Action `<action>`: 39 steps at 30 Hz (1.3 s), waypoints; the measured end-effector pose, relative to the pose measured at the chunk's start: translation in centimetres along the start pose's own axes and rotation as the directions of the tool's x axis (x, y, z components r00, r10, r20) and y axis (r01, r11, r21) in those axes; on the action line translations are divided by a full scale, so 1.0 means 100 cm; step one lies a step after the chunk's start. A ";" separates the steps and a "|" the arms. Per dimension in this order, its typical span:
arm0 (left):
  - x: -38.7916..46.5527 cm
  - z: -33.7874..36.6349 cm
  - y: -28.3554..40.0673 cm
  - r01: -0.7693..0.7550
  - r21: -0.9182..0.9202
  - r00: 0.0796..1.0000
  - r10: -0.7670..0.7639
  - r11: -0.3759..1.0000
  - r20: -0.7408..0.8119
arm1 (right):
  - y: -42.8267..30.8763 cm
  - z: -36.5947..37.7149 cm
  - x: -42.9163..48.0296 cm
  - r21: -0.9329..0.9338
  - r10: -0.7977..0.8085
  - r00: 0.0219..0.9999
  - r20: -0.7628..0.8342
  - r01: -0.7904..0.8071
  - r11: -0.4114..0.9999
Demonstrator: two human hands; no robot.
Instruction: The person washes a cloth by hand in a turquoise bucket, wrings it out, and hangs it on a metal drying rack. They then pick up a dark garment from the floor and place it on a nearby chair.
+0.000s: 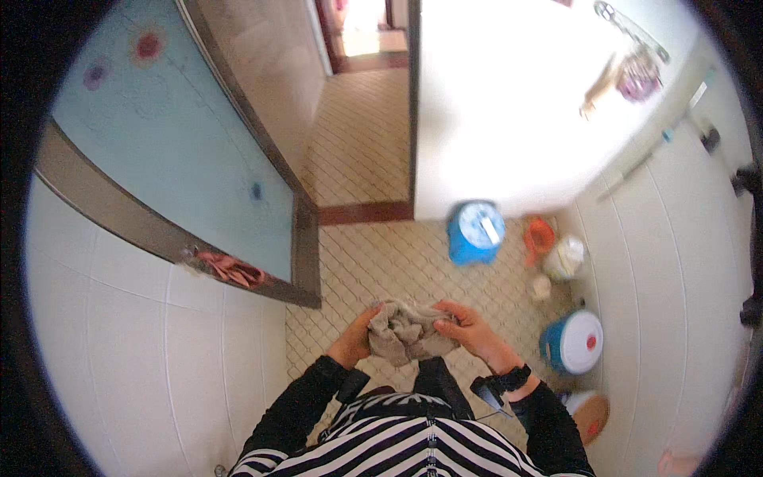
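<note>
A crumpled grey-beige cloth (405, 334) is held up in front of my waist, above the tiled floor. My left hand (356, 335) grips its left side, with most of the fingers hidden behind the folds. On the other side my right hand (465, 327) pinches the cloth's upper right edge between thumb and fingers. The cloth bunches into loose folds between both hands. A black band (514, 379) circles my right wrist.
A blue plastic stool (474, 250) stands ahead near the white wall. Along the right wall are an orange dipper (539, 235), a whitish container (564, 257), and a blue bucket with a white lid (581, 341). On the left, an open glass-panelled door (202, 149) has a reddish cloth (229, 268) on its handle.
</note>
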State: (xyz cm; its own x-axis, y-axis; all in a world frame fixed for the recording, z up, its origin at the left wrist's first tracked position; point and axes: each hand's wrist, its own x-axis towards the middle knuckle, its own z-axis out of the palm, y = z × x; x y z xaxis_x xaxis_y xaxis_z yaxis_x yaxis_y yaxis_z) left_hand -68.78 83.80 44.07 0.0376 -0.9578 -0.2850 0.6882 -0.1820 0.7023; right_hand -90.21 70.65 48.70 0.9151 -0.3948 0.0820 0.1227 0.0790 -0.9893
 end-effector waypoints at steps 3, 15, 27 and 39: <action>-0.026 0.015 0.009 -0.181 -0.029 0.983 0.181 0.983 -0.001 | -0.035 0.007 0.021 0.066 0.053 0.960 0.274 -0.074 0.995; -0.049 -0.088 0.039 -0.469 -0.390 0.883 0.410 0.792 -0.230 | -0.010 0.097 0.212 -0.187 0.268 0.744 0.612 -0.193 0.963; 0.049 -0.196 0.222 -0.367 -0.283 0.881 0.233 0.886 -0.412 | -0.039 0.071 0.443 0.025 0.317 0.861 0.399 -0.355 0.934; 0.209 -0.225 0.456 -0.211 0.037 0.971 0.214 0.977 -0.106 | -0.044 -0.063 0.693 0.195 0.148 0.987 -0.065 -0.133 0.972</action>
State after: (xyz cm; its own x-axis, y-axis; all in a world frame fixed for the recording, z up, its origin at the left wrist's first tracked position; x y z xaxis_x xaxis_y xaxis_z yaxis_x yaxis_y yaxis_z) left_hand -20.35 60.51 55.50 0.2605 -0.9454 -0.1956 0.6377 0.0164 0.7701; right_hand -29.75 37.14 57.99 0.8961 -0.4377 -0.0739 0.0723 0.3082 -0.9486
